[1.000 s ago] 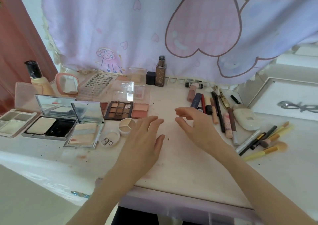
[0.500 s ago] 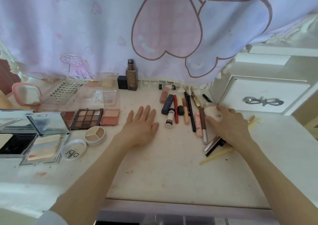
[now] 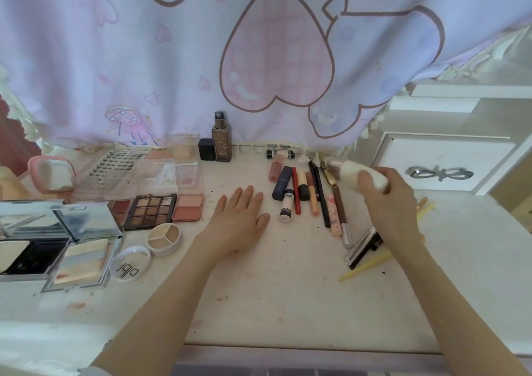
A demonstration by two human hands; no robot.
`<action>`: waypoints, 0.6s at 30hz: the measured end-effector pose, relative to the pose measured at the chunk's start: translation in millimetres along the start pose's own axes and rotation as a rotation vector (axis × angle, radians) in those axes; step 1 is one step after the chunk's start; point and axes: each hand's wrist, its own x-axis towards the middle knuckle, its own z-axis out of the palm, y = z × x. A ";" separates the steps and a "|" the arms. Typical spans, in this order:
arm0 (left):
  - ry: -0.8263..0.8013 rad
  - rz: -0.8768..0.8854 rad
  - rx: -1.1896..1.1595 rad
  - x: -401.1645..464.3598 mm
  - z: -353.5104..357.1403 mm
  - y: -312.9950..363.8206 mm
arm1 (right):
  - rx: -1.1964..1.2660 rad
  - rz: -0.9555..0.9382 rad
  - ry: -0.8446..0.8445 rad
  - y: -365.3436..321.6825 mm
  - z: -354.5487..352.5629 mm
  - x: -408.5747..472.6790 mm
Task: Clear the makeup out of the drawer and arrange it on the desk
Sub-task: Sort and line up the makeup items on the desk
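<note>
My right hand grips a white oval case and holds it lifted over the right end of a row of lipsticks, pencils and tubes. Flat on the desk, fingers straight, rests my left hand, just left of that row. Brushes and yellow-handled tools lie partly under my right wrist. On the left sit a brown eyeshadow palette, a blush pan, a round three-part concealer, its lid and open mirrored compacts.
A foundation bottle and a black cube stand at the back under a pink heart-print cloth. Clear lash cases and a pink mirror sit back left. A white cabinet with a bow handle stands right.
My right hand reached right to the white oval case, closed round it and raised it off the desk. My left hand settled flat. The view swung right.
</note>
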 end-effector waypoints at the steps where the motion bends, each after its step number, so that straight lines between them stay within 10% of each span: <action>1: -0.002 0.004 -0.004 0.0 -3.2 0.0 | 0.204 0.105 -0.085 -6.3 0.5 -2.2; 7: 0.294 0.265 -0.328 -22.8 -26.4 10.4 | 0.560 0.393 -0.533 -17.9 17.8 -18.9; 18: 0.694 0.400 -0.473 -27.4 -7.6 9.5 | 0.909 0.561 -0.492 -32.2 57.2 -30.5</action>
